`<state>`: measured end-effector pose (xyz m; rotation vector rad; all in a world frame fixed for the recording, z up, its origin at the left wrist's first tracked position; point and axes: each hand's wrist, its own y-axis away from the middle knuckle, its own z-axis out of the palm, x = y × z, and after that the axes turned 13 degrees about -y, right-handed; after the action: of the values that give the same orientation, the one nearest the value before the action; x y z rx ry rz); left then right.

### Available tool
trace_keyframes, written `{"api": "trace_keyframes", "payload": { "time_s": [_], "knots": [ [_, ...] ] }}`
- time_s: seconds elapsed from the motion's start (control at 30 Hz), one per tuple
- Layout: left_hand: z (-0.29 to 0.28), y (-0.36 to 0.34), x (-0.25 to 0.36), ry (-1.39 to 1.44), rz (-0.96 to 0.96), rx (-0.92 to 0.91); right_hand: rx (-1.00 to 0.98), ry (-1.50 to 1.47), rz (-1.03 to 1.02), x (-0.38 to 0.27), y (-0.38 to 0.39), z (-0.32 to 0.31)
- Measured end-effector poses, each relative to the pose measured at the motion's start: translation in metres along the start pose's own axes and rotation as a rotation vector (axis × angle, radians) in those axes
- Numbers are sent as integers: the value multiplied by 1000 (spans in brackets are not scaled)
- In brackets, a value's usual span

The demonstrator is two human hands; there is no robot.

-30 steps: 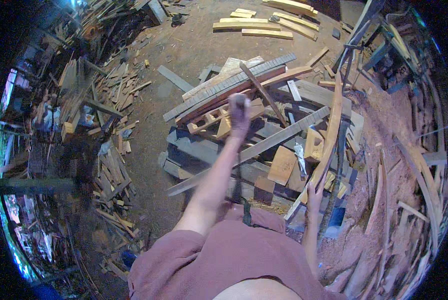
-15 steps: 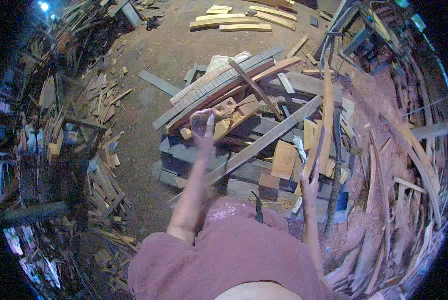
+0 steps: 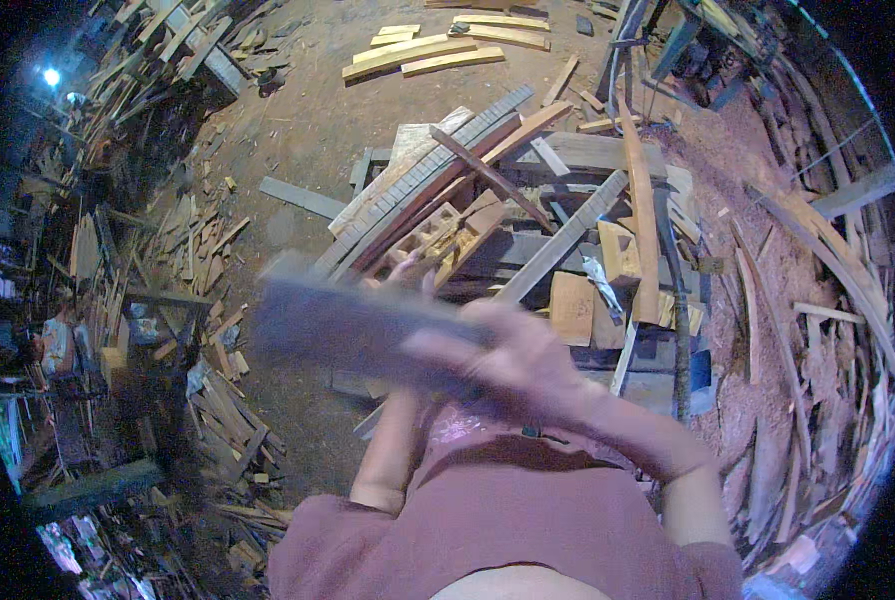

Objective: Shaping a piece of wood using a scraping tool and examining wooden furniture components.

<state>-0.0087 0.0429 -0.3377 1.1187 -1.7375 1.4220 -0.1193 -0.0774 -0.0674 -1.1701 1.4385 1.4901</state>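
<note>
My right hand (image 3: 528,355) is closed around one end of a dark flat board (image 3: 328,315), smeared by motion. The board reaches leftward across my front, over my left forearm. Behind its far edge a few fingertips of my left hand (image 3: 403,272) show, close to the near end of a carved wooden block (image 3: 448,235) with square hollows cut in it. Most of that hand is hidden by the board. The carved block lies among long strips on a low stack of timber, beside a reddish-brown plank (image 3: 498,140).
A grey slat (image 3: 568,235) crosses the stack at a slant. To its right lie a wood block (image 3: 572,308), a crumpled whitish packet (image 3: 601,280) and a long upright plank (image 3: 640,210). Pale curved pieces (image 3: 408,57) lie on the far floor. Scrap wood (image 3: 218,400) is heaped at left.
My right hand has swung from the right side of the stack to the middle, bringing the dark board over my left arm. My left hand, now mostly covered, is slightly nearer me.
</note>
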Motion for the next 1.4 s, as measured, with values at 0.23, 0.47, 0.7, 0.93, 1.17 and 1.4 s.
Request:
{"api": "trace_keyframes", "payload": {
  "time_s": [0.23, 0.47, 0.7, 0.93, 1.17, 1.4],
  "knots": [
    [-12, -12, 70, 24, -108, -89, 43, 825, -1145, 47, -36, 37],
    [0, -11, 40, 384, -246, -160, 68, 891, -830, 55, -31, 17],
    [-13, -17, 65, 479, -319, -253, 32, 727, -787, 85, -55, -2],
    [-9, -18, 68, 501, -349, -248, 20, 870, -997, 51, -16, 28],
    [-10, -19, 108, 530, -341, -176, 201, 1081, -636, 100, -51, -25],
    [-29, 0, 123, 425, -540, -123, -40, 706, -598, 88, -12, 12]
  ]
}}
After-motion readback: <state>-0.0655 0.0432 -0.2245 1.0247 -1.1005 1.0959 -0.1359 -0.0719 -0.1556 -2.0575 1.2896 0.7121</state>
